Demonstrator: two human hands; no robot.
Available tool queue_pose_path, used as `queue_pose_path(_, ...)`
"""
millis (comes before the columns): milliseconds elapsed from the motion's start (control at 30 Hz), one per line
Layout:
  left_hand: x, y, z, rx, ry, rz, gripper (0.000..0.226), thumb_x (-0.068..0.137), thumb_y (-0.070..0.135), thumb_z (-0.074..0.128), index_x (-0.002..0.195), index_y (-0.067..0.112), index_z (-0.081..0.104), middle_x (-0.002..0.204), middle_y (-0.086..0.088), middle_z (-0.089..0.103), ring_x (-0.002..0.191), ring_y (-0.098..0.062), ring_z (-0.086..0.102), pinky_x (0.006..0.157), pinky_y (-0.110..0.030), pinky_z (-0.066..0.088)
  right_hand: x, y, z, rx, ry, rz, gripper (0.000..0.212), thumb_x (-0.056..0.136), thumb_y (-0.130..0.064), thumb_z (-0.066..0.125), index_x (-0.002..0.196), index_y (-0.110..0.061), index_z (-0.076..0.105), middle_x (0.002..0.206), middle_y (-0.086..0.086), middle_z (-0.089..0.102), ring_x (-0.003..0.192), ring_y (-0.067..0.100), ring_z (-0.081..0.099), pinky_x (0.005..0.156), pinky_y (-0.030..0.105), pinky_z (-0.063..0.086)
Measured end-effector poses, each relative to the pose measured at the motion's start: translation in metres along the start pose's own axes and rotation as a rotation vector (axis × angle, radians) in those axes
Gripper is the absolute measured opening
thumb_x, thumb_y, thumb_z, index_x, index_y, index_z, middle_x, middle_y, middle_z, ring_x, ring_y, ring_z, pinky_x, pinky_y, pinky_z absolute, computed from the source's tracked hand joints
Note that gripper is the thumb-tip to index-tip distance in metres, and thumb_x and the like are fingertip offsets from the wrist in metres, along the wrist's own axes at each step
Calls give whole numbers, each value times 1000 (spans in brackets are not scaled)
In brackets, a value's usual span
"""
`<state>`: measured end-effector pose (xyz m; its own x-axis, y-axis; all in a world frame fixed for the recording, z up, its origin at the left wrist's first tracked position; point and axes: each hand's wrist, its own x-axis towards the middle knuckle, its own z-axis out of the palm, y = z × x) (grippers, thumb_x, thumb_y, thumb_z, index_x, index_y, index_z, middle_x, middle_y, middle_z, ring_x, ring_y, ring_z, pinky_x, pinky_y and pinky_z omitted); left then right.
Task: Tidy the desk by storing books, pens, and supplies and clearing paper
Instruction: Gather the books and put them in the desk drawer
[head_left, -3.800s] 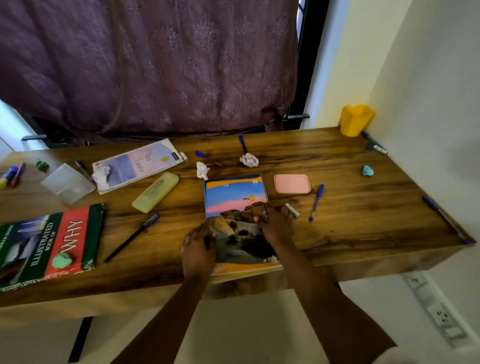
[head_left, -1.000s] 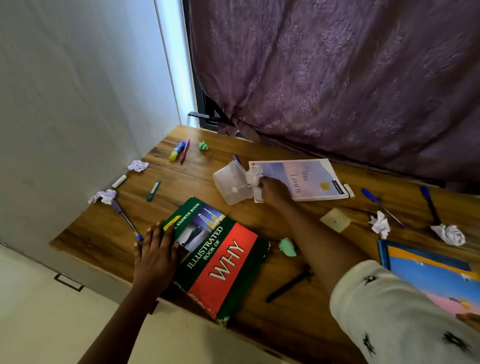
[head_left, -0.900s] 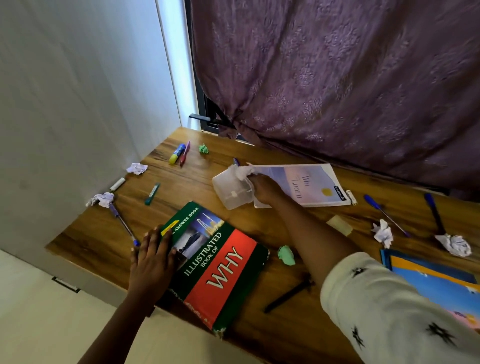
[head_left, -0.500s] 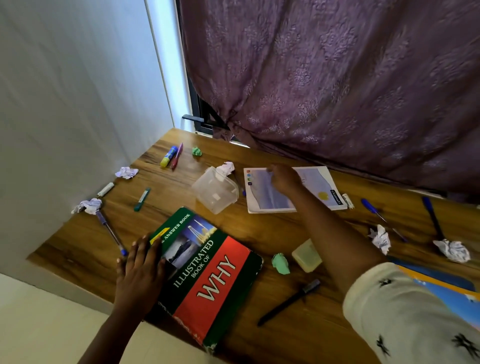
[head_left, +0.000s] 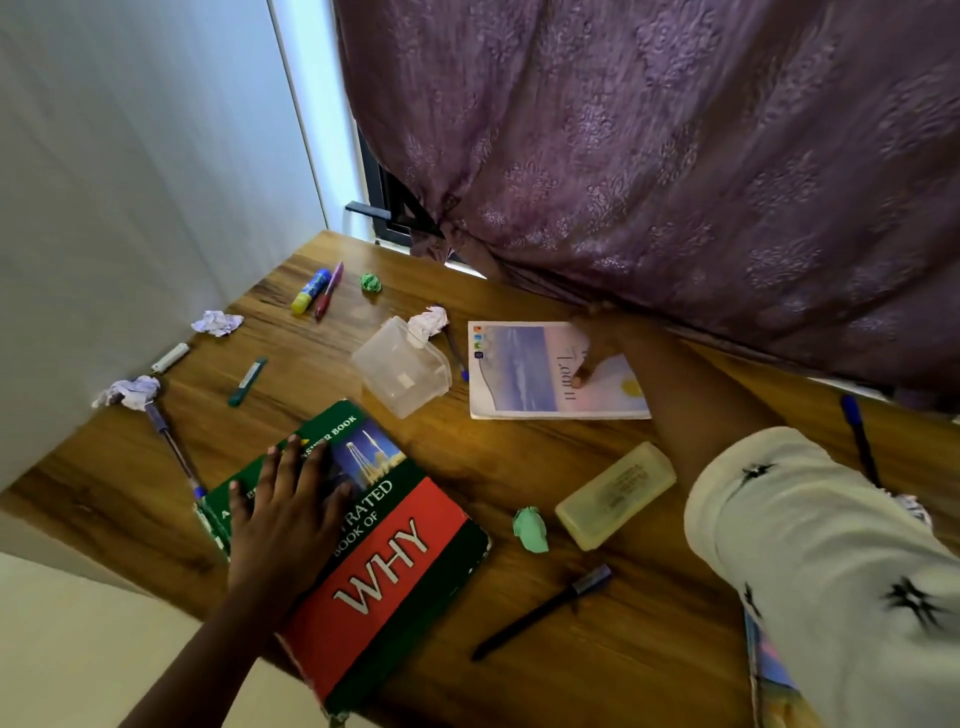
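The fingers (head_left: 291, 473) of the left hand (head_left: 283, 519) lie spread and flat on the green and red book (head_left: 384, 551) at the near edge of the desk (head_left: 519, 467), gripping nothing. The right hand (head_left: 597, 348) presses its fingertips, held together, on the thin pale notebook (head_left: 530, 374) near the curtain (head_left: 675, 156), beside a clear plastic box (head_left: 402, 366)

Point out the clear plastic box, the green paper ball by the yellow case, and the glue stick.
clear plastic box (head_left: 402, 368): head view, on its top face.
green paper ball (head_left: 530, 529): head view, on its middle.
glue stick (head_left: 310, 291): head view, mid-barrel.
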<state>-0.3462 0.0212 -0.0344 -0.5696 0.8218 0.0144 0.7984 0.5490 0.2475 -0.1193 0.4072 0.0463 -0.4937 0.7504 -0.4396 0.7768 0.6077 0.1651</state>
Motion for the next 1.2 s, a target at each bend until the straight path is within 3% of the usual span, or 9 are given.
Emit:
queue_pose_path(167,8,-11,0,28,-30,99,80,82,71,-2,151,32,8,160,4,1,145,-13,-6,116,-51,-3,15,4,-15,66,228,-55,71,69,-42,78,129,-16,50,136,15,44,126,31,39,101,38,36)
queue_pose_path(267,16,-20,0,19,-41,194,76,84,69,5,151,33,14,159,5,5,145,-11,-2,116,-50,-1,13,5,-31,218,237,-96,45,79,-26,73,116,-8,57,123,16,58,109,31,54,85,33,41)
queue_pose_path(500,41,-37,-6,42,-91,511,71,87,66,16,149,31,23,158,5,14,145,-12,7,116,-48,5,-35,12,-90,266,280,-142,36,90,-14,60,126,-8,55,131,15,54,116,32,51,95,35,40)
queue_pose_path(667,56,-40,-20,14,-215,678,71,86,70,20,148,37,21,158,10,9,144,-6,2,117,-44,1,-108,-12,-147,34,353,-159,36,93,-14,54,130,-12,52,132,15,54,117,32,51,95,35,37)
queue_pose_path(733,54,-36,-31,-219,-278,611,59,88,60,40,141,34,39,153,5,31,140,-5,22,117,-46,18,-144,-38,-167,-158,418,-204,36,94,-16,52,130,-16,53,129,12,57,115,31,52,98,37,33)
queue_pose_path(833,27,-31,-58,-976,-219,253,25,93,32,57,118,32,61,121,-1,64,114,-18,59,96,-43,49,-188,-102,-183,-434,401,-340,35,96,-21,49,131,-23,53,126,5,60,118,28,48,104,38,24)
queue_pose_path(933,-7,-33,-88,-1435,-254,-30,36,88,43,50,115,23,63,102,-5,72,94,-26,68,78,-39,56,-203,-185,-168,-626,319,-529,34,97,-25,46,130,-26,52,126,-1,58,118,22,43,102,32,21)
queue_pose_path(1067,-37,-51,-107,-1327,-485,-3,21,87,22,59,108,21,61,92,-1,74,79,-20,72,59,-31,58,-178,-282,-125,-644,136,-764,38,97,-28,46,135,-29,46,134,-5,50,124,18,43,107,32,29)
queue_pose_path(1200,-50,-88,-84,-1037,-479,-7,23,85,9,66,108,15,63,101,-4,73,84,-20,72,79,-48,57,-138,-356,-69,-566,133,-869,33,93,-26,51,126,-20,53,127,2,54,121,21,49,109,41,32)
